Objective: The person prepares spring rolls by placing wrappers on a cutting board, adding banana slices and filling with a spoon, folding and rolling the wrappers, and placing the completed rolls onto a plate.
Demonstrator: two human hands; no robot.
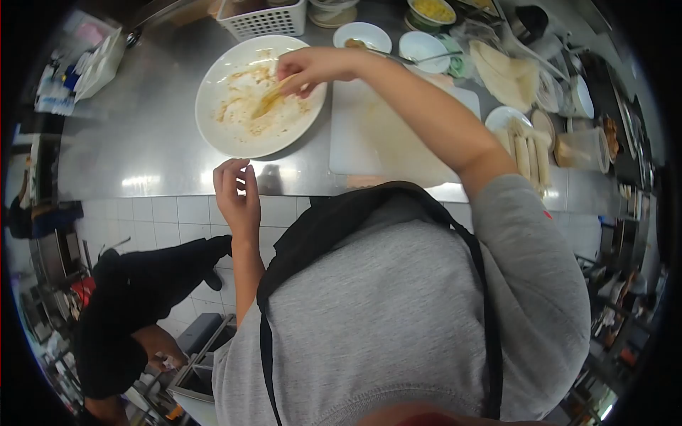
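Note:
My right hand [304,72] reaches over a large white plate [209,106], its fingers closed on a yellowish, elongated piece [267,101] that looks slightly blurred. The lower end of this piece is at the plate's surface; I cannot tell exactly what it is. Brown smears and crumbs [245,75] are spread over the plate. Below the plate, at the counter's front edge, my left hand [238,186] holds nothing, with its fingers loosely bent and apart. To the right of the plate lies a white cutting board [398,135], partly covered by my right forearm.
Behind are a white basket [266,23], a bowl with a spoon [362,35], another white bowl [424,51] and a bowl of yellow bits [432,11]. At right lie flat wrappers [504,74], pale rolls [527,157] and a plastic tub [579,151]. A person in black [142,305] bends at lower left.

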